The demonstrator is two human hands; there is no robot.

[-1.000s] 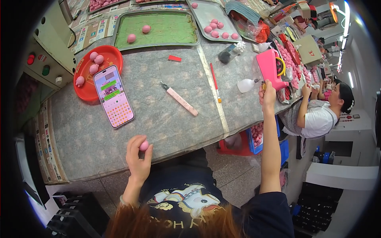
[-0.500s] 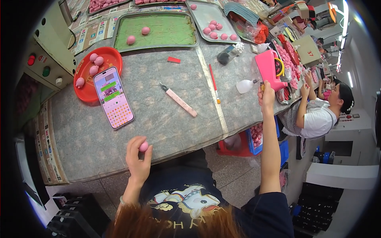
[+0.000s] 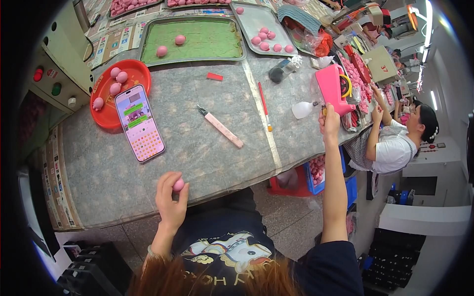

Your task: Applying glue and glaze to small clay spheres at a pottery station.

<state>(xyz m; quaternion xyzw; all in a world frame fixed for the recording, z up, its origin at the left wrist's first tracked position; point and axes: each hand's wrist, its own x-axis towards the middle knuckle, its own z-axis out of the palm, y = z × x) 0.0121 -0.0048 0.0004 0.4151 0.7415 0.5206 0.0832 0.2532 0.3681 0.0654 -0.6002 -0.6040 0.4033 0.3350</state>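
Note:
My left hand [image 3: 169,200] is closed around a small pink ball [image 3: 178,184] near the table's front edge, pinching it between thumb and fingers. To the right, my right hand [image 3: 330,126] is closed, with a small brass-coloured tip [image 3: 324,110] showing at its fingers; the rest of what it grips is hidden. Just beyond that hand stands a pink plastic object [image 3: 332,89] with a yellow-and-black ring [image 3: 346,86]. A translucent squeeze bottle [image 3: 302,109] lies beside the right hand. Between my hands lie a pink-handled craft knife [image 3: 223,129] and a red paintbrush [image 3: 264,105].
A phone [image 3: 140,124] leans over a red plate [image 3: 105,117] holding several pink balls. Behind are a green-lined tray [image 3: 212,42] with two balls and a metal tray [image 3: 252,24] with several. A dark-filled bottle [image 3: 281,71] lies behind the brush. A co-worker [image 3: 392,138] sits at right.
The whole view has shifted slightly. My left hand keeps the pink ball, its fingers a little closer around it. My right hand stays by the pink object. The co-worker's hands have moved slightly.

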